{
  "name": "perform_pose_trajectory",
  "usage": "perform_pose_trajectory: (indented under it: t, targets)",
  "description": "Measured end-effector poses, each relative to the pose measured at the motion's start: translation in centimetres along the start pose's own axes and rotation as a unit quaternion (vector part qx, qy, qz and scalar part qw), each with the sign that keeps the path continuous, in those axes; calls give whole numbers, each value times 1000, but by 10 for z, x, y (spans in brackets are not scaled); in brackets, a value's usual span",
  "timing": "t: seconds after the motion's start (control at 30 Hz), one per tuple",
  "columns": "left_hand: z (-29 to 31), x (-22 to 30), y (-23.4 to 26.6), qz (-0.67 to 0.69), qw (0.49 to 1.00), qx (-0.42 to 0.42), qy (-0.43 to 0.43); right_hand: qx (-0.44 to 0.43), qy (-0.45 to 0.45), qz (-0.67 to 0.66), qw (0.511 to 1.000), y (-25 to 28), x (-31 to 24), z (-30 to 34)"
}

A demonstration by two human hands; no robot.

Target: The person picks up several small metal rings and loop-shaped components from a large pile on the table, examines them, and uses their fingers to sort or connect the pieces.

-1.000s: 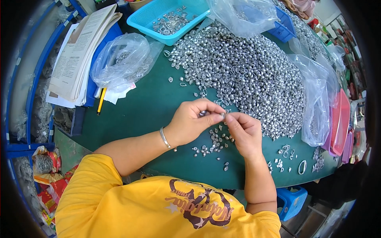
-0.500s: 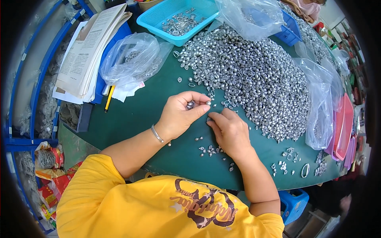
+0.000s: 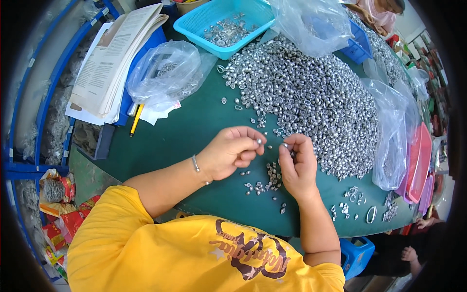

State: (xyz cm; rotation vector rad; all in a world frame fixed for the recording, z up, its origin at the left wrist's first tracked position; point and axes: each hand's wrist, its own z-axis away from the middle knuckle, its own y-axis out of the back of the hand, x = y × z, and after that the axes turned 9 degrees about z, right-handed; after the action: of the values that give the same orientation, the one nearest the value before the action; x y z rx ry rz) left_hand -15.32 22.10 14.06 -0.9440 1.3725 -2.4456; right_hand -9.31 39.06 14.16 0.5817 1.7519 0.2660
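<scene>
A green table (image 3: 194, 131) bears a heap of small silver parts (image 3: 311, 97), a turquoise basket (image 3: 262, 19), and clear bags (image 3: 165, 73).

A blue basket (image 3: 224, 19) of metal bits sat beside a clear bag (image 3: 165, 73), stacked papers (image 3: 114, 58), a pencil (image 3: 136, 119) and what looked like pink trays (image 3: 419, 163)

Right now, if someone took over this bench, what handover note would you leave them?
Left hand: pinching one small silver metal piece between thumb and fingertips, above the green table.
Right hand: pinching another small piece at its fingertips, close to the left but apart.
Big heap of silver pieces lies just beyond the hands; a small scatter sits under them.
Blue basket at the far edge holds a few pieces.
Most of the heap is still unhandled.
</scene>
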Motion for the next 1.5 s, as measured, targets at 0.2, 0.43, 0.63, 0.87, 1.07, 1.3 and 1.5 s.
perform_pose_trajectory:
  t: [0.2, 0.43, 0.63, 0.87, 1.07, 1.3, 1.5]
  targets:
    - [1, -14, -5, 51, 988, -20, 145, -95, 260, 147, 950, -7, -21, 5]
    - [9, 4, 7, 169, 978, 69, 96, -83, 223, 197, 951, -14, -8, -46]
    - [18, 10, 14, 235, 966, 111, -2, -101, 315, 447, 831, -34, 3, -79]
    - [19, 16, 26, 238, 959, 127, -82, -310, 283, 396, 817, -3, -12, -26]
    - [20, 13, 21, 218, 961, 141, -99, -315, 198, 402, 837, 23, -4, 5]
    - [18, 13, 25, 217, 959, 142, -116, -276, 285, 256, 881, 3, -10, -8]
    - [18, 14, 23, 219, 960, 135, -114, -62, 251, 304, 917, -11, 19, -62]
